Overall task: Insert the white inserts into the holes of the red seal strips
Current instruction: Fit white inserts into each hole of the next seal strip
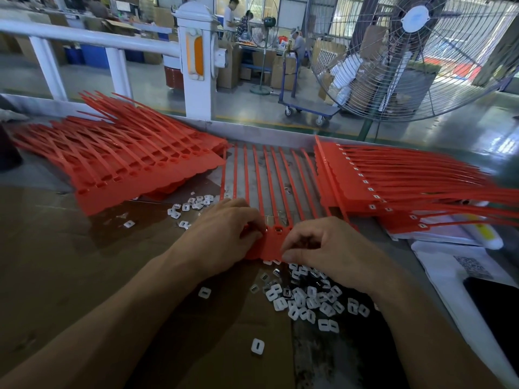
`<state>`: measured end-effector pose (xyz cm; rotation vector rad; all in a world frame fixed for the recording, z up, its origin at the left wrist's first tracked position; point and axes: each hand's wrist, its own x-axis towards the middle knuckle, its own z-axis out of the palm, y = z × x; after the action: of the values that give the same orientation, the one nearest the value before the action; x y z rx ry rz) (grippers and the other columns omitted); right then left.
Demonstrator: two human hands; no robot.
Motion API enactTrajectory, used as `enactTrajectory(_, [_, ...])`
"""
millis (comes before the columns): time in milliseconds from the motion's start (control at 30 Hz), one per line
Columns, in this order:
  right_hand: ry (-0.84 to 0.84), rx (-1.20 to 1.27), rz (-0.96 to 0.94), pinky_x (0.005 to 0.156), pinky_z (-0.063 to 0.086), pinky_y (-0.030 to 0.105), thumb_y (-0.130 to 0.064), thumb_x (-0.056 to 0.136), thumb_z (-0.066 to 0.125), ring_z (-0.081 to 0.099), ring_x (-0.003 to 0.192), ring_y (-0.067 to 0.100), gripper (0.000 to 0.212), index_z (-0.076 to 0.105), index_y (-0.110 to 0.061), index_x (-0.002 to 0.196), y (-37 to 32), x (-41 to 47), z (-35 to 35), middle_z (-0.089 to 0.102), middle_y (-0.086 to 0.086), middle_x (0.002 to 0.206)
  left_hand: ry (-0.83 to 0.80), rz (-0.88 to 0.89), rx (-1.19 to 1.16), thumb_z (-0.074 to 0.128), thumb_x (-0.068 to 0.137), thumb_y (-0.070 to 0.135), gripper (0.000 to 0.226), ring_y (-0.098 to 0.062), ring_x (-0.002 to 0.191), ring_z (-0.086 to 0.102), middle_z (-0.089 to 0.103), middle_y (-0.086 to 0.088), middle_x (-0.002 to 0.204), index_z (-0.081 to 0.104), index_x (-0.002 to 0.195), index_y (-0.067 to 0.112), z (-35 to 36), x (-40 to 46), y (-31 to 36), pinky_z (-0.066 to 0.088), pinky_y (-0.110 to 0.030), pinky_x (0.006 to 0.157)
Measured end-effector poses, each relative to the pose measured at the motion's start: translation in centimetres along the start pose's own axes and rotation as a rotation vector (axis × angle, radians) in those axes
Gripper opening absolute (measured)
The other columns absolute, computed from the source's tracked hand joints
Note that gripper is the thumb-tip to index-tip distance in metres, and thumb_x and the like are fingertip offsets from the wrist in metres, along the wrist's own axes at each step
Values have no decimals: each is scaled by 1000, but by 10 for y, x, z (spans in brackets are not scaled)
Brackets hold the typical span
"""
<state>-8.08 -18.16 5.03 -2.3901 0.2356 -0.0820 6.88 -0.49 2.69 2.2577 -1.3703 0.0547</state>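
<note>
Both hands work the head end of one red seal strip sheet, inserts heaped within reach.

The left hand (224,234) and right hand (323,248) pinch the sheet (276,240) flat; white inserts (303,299) lie just beside the right wrist, filled strips (365,186) stacked right, unfilled strips (126,164) left.

Two hands (224,231) (331,248) work one sheet of red strips (269,186) between two red stacks (134,161) (393,181); dozens of white inserts (306,299), too many to count, one fan (415,51).
</note>
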Motion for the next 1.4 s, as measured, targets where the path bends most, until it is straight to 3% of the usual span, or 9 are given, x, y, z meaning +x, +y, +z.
enactTrajectory(133, [-121,-33,-67,87,57,36,-30,86,83,68,89,5,11,78,-38,92,-1,1,2,72,-14,94,2,7,0,61,96,36,16,-3,105,45,53,19,113,66,110,41,0,0,0,40,-28,96])
enactTrajectory(233, [-133,-31,-103,84,53,30,-28,87,82,66,91,4,14,78,-39,94,0,1,3,69,-17,96,0,0,-2,62,96,37,17,-2,106,44,52,20,114,66,112,41,0,1,-1,38,-27,96])
enactTrajectory(333, [-105,-19,-132,89,56,35,-28,87,82,67,94,5,12,78,-37,95,-4,1,8,70,-15,97,4,-1,6,61,96,38,18,-1,104,43,51,22,111,65,113,41,1,1,-2,37,-26,93])
enactTrajectory(500, [-99,-81,-216,85,56,31,-32,87,81,65,93,2,9,77,-34,94,-16,3,23,67,-18,97,7,0,9,61,96,38,17,1,100,41,50,23,108,64,112,42,3,1,-3,34,-24,87])
enactTrajectory(733, [-175,-221,-268,92,51,28,-33,91,76,58,102,-1,7,74,-36,97,-26,3,31,60,-21,104,11,4,0,60,96,39,16,1,102,42,50,23,109,65,110,42,5,1,-5,37,-26,89])
enactTrajectory(1033, [-164,-385,-297,85,50,20,-37,92,70,56,96,0,10,67,-34,101,-34,0,34,57,-19,106,15,2,-10,60,96,38,15,-1,104,44,54,20,111,66,109,41,4,1,-5,39,-29,93])
enactTrajectory(1267, [-134,-375,-301,83,52,23,-37,91,69,56,93,2,9,65,-35,98,-31,0,37,56,-19,102,26,10,-6,60,96,39,14,-2,103,45,54,19,110,66,108,41,5,0,-6,40,-29,91])
enactTrajectory(1400, [-90,-341,-287,77,47,16,-36,90,69,56,92,0,11,59,-39,90,-28,1,37,54,-21,96,28,10,1,60,96,40,14,0,101,43,53,20,109,66,108,41,5,0,-5,38,-27,89])
